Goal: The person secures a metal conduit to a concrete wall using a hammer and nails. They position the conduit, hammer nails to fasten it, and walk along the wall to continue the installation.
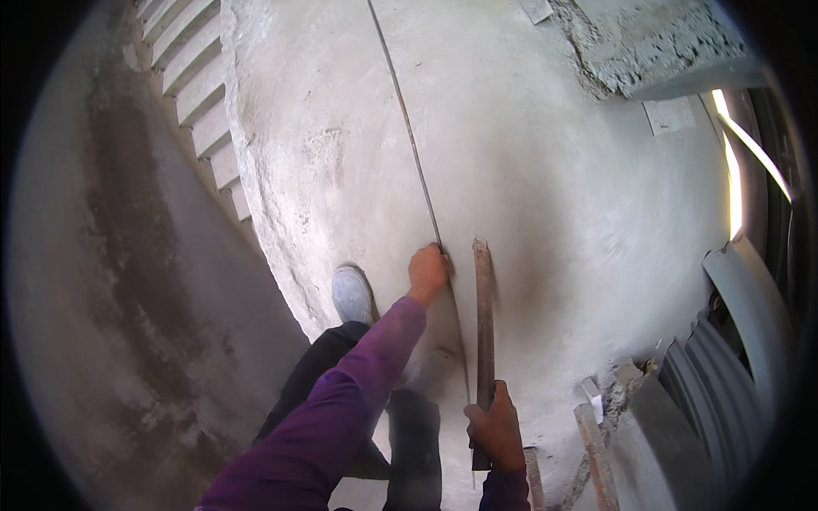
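A long thin metal rod [399, 94] runs from the far edge down toward me over the pale concrete. My left hand [428, 272] is closed in a fist around it, at the middle of the view. Below that fist a thin dark line continues toward my right hand; whether it is the rod or its shadow is hard to tell. My right hand [497, 428] grips the near part of a rusty brown metal bar or pipe [484, 319], whose other end points away from me. The bar lies just right of the thin line, nearly alongside it.
My shoe [352, 294] stands near the left edge of the concrete floor [613, 221]. Steps [200, 94] rise at the far left beyond that edge. Broken concrete [656, 51] juts in at the far right. Corrugated sheets [711, 383] and a rusty bar [596, 460] lie at the near right.
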Demonstrator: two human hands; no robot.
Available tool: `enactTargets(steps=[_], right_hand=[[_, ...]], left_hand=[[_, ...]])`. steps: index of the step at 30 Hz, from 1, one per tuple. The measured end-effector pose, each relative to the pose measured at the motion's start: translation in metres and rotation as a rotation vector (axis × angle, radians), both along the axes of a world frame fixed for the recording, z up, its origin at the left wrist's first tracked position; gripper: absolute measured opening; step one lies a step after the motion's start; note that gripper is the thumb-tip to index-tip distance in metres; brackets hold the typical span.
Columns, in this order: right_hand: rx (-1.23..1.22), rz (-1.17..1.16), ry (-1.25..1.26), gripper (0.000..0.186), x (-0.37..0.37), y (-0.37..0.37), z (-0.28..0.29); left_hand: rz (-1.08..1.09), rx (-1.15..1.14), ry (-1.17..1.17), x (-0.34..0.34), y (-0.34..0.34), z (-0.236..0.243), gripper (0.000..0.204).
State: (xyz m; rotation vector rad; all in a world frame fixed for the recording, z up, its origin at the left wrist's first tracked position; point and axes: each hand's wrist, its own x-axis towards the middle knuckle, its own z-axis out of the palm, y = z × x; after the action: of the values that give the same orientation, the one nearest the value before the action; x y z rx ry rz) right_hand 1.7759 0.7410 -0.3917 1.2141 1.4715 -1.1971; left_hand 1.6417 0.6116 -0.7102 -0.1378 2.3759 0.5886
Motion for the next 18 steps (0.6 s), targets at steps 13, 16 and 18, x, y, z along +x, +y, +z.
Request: enactTargets(steps=[13, 16, 18], right_hand=[[-0.054, -0.005, 0.047, 0.036, 0.023, 0.024, -0.012], [-0.026, 0.017, 0.054, 0.039, 0.037, 0.03, -0.013], [0.005, 0.027, 0.036, 0.041, 0.052, 0.034, -0.018]], left_hand=[[0.396, 0.37, 0.08, 0.027, -0.029, 0.016, 0.016], [0.411, 0.517, 0.027, 0.019, -0.037, 0.02, 0.015], [0.324, 0.538, 0.031, 0.017, -0.032, 0.024, 0.014]])
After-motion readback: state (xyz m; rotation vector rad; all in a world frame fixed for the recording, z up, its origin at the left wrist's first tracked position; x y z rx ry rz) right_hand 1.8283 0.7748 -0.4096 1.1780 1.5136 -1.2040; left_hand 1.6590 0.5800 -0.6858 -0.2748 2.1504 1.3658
